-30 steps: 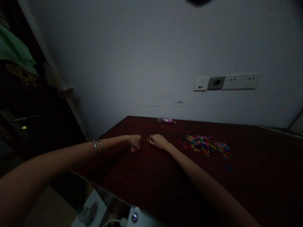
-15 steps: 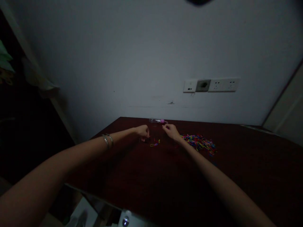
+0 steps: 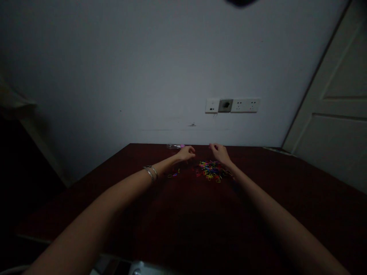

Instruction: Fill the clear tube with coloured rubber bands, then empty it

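Note:
Small coloured rubber bands lie in a loose pile (image 3: 213, 170) on the dark red table (image 3: 177, 217). My left hand (image 3: 187, 152), with bracelets on its wrist, hovers left of the pile; its fingers are bent, with a gap between them, and I see nothing held. Behind the pile, my right hand (image 3: 220, 152) has its fingers drawn together in a pinch. Whatever may be between those fingertips is too small and dim to make out. A few separate bands (image 3: 174, 175) rest below my left hand.
A clear tube with a pink cap (image 3: 174, 146) lies by the wall, partly behind my left hand. Wall sockets (image 3: 233, 105) sit above the table's back edge. A pale door (image 3: 329, 114) stands at the right.
The view has turned to the right. My left hand has come off the spot by the few separate bands, moved right toward the pile and loosened its fist. My right hand is now behind the pile.

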`<state>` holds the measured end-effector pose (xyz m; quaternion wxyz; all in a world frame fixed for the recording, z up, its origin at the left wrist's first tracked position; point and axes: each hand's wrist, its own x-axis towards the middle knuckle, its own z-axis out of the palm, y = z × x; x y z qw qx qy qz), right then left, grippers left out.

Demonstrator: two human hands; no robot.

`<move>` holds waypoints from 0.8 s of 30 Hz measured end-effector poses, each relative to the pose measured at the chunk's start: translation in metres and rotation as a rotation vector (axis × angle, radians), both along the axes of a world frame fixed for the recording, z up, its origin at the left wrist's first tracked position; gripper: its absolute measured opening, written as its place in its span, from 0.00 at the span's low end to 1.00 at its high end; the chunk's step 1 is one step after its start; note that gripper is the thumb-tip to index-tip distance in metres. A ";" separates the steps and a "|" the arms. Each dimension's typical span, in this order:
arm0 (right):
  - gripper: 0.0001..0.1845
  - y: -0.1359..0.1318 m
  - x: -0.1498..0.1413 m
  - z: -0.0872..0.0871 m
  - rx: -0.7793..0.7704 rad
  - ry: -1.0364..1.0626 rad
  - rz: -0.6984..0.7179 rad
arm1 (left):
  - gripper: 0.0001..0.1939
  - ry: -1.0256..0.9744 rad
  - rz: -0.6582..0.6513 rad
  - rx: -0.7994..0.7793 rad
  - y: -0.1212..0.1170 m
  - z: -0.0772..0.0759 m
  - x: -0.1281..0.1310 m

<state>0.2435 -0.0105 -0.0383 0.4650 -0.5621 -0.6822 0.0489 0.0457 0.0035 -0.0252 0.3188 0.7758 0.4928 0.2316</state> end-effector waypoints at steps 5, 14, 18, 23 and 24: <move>0.18 0.003 0.018 -0.004 -0.082 -0.107 0.021 | 0.15 0.149 0.093 0.026 0.006 0.002 -0.035; 0.16 0.007 -0.012 -0.019 -0.130 -0.371 0.139 | 0.17 0.605 0.102 -0.043 0.026 0.004 -0.142; 0.21 -0.009 -0.062 -0.015 -0.287 -0.406 0.405 | 0.29 0.628 0.050 -0.220 0.029 -0.007 -0.173; 0.37 -0.021 -0.113 -0.015 -0.484 -0.556 0.512 | 0.35 0.599 -0.011 -0.438 0.018 -0.015 -0.177; 0.38 -0.021 -0.121 -0.016 -0.488 -0.562 0.516 | 0.34 0.601 -0.015 -0.450 0.015 -0.015 -0.175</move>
